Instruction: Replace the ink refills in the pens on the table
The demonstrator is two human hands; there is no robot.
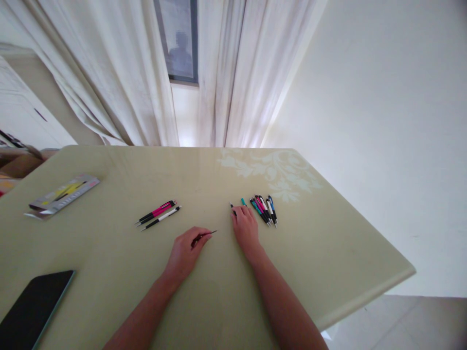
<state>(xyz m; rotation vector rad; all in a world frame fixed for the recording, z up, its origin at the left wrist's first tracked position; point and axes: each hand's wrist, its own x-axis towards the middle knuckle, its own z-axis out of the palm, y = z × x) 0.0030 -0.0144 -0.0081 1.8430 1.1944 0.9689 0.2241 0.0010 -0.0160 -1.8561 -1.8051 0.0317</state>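
Note:
My left hand rests on the pale green table, fingers pinched round a thin dark pen refill whose tip points right. A little to its right, my right hand is closed on a pen; a black tip and a teal end stick out beyond the fingers. Just right of that hand lies a bunch of several pens in teal, pink, black and blue. Two pens, one pink and black, one white and black, lie left of my left hand.
A flat grey and yellow package lies at the table's far left. A dark tablet sits at the near left corner. White curtains hang behind the table. The table's right edge drops to a white floor.

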